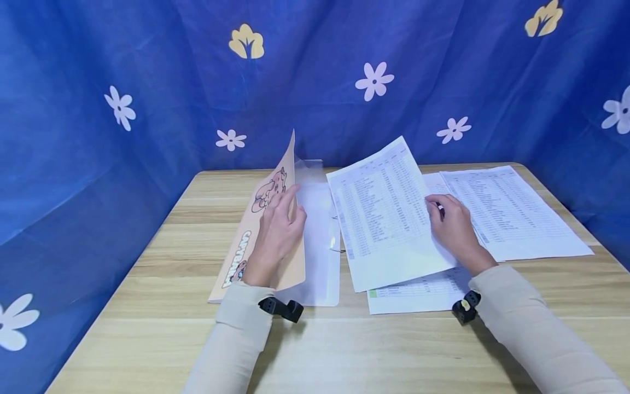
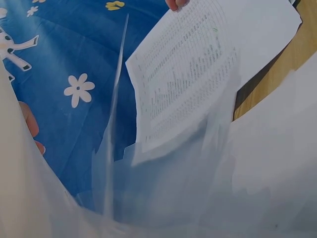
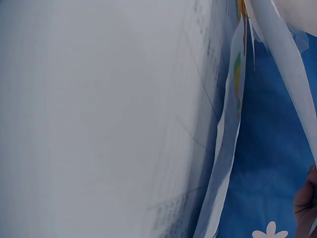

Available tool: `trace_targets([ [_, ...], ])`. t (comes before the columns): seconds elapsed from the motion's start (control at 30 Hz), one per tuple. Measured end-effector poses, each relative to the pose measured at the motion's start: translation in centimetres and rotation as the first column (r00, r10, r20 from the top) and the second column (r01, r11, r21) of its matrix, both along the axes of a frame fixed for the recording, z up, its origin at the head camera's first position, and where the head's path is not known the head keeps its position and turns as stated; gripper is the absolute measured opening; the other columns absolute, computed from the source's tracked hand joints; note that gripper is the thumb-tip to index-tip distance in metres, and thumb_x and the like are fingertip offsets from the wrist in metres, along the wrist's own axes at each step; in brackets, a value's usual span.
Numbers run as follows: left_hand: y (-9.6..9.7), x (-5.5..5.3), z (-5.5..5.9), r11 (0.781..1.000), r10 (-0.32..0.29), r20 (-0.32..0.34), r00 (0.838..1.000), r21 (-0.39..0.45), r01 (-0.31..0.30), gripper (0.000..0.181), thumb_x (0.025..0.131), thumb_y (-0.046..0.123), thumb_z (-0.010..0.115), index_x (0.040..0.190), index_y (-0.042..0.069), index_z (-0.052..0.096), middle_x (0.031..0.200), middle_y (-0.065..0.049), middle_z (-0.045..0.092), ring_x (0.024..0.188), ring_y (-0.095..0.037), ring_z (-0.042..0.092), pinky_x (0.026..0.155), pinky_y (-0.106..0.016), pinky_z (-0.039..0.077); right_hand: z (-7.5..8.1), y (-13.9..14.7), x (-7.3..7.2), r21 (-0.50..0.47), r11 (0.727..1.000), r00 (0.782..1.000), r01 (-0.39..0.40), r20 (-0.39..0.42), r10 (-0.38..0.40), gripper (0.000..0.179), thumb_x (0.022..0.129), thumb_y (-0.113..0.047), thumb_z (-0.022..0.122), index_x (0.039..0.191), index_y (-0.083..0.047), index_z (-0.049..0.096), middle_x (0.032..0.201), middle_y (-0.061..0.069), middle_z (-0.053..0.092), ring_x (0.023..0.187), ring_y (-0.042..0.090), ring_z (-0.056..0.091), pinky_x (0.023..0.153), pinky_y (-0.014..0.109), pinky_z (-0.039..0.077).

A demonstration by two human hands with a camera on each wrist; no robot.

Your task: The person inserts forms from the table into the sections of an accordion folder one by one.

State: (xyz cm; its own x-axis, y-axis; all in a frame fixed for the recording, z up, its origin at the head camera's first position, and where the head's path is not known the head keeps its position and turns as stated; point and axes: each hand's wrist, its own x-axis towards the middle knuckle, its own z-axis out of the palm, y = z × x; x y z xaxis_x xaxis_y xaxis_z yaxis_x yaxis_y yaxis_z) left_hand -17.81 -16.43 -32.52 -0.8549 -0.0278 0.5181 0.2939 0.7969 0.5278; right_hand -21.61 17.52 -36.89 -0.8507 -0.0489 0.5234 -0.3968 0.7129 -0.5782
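Observation:
My left hand (image 1: pixel 278 232) grips the raised edge of a peach binder cover (image 1: pixel 231 262) with cartoon figures and lettering. Its fingertips (image 2: pixel 30 121) show at that edge in the left wrist view. Clear plastic sleeves (image 2: pixel 173 183) stand up beside the cover, and a whitish page (image 1: pixel 322 268) lies flat by the metal rings. At its right edge, a printed sheet (image 1: pixel 381 219) is pinched by my right hand (image 1: pixel 455 227), which holds it tilted above other papers. That sheet fills much of the right wrist view; the right fingers are hidden there.
Under the held sheet lies another printed page (image 1: pixel 418 295) with a green corner mark. More printed sheets (image 1: pixel 517 213) overlap at the right of the wooden table (image 1: pixel 334 350). A blue curtain (image 1: pixel 305 98) with flowers hangs behind the table and along its left side.

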Motion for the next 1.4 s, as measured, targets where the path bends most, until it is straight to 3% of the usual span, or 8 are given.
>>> trace_targets([
  [0.2,0.0,0.1,0.0,1.0,-0.001,0.001,1.0,0.006,0.0,0.045,0.089,0.022,0.052,0.134,0.019,0.053,0.124,-0.014,0.057,0.116,-0.036,0.054,0.096,-0.049,0.044,0.2,0.1,0.1,0.002,1.0,1.0,0.0,-0.018,0.0,0.025,0.096,-0.01,0.048,0.112,0.003,0.063,0.107,0.019,0.063,0.09,0.03,0.059,0.077,0.044,0.05],
  [0.83,-0.1,0.3,0.2,1.0,0.002,0.025,1.0,0.004,-0.002,0.046,0.09,0.022,0.052,0.135,0.019,0.051,0.126,-0.013,0.056,0.119,-0.034,0.052,0.099,-0.047,0.043,0.0,-1.2,-0.1,0.005,0.999,0.999,-0.041,-0.006,0.041,0.024,0.095,-0.008,0.049,0.111,0.004,0.063,0.107,0.021,0.062,0.099,0.034,0.06,0.083,0.047,0.05],
  [1.17,-0.1,0.2,0.2,1.0,0.004,0.024,1.0,0.007,-0.004,0.045,0.09,0.024,0.05,0.135,0.02,0.052,0.126,-0.013,0.056,0.118,-0.033,0.053,0.098,-0.047,0.043,-0.1,-2.0,-0.2,-0.009,0.998,0.997,-0.064,-0.032,0.064,0.023,0.095,-0.007,0.05,0.109,0.004,0.063,0.104,0.02,0.063,0.092,0.031,0.061,0.077,0.044,0.052],
  [1.4,0.0,0.1,0.0,1.0,0.002,0.024,1.0,0.007,-0.003,0.045,0.09,0.025,0.05,0.135,0.021,0.051,0.126,-0.012,0.056,0.117,-0.034,0.053,0.097,-0.047,0.044,-0.1,-2.5,-0.2,-0.024,0.997,0.998,-0.067,-0.009,0.067,0.023,0.095,-0.008,0.05,0.109,0.004,0.063,0.103,0.019,0.063,0.09,0.029,0.061,0.075,0.042,0.052],
])
